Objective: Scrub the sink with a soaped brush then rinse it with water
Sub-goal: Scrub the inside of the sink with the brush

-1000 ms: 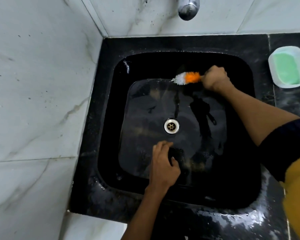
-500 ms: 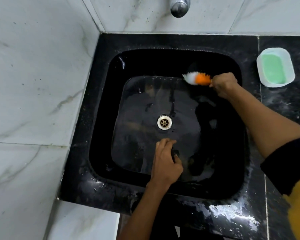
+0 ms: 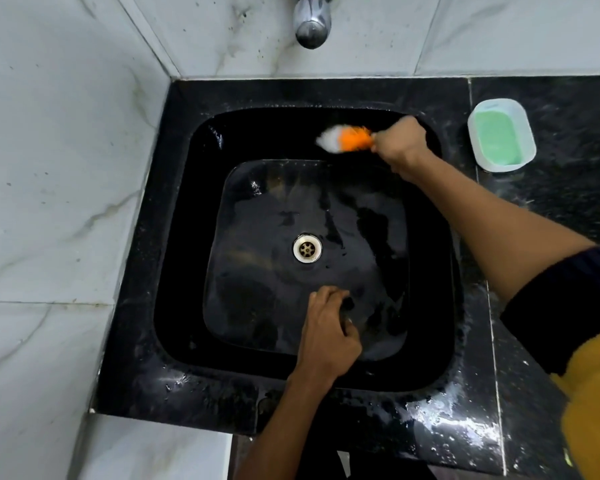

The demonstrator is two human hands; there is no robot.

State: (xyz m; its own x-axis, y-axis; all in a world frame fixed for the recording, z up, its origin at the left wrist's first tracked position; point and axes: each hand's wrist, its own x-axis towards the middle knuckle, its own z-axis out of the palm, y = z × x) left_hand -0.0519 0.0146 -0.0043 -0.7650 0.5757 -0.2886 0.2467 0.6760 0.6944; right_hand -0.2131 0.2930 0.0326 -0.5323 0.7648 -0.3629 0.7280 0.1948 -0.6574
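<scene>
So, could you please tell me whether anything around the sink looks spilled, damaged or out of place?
Nothing stands out. The counter by the sink is wet, as scrubbing would leave it. The soap dish sits upright, and the right hand holds the brush against the back wall.

Home washroom: black sink point(image 3: 174, 271), marble wall tiles point(image 3: 49, 168), tap point(image 3: 311, 26), soap dish point(image 3: 501, 140).

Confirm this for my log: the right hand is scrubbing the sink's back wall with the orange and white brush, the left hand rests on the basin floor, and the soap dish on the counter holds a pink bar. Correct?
Not quite. The soap dish holds green soap, not pink, as the head view shows. The rest stands: the right hand holds the orange and white brush at the back wall of the sink, and the left hand rests on the basin floor.
</scene>
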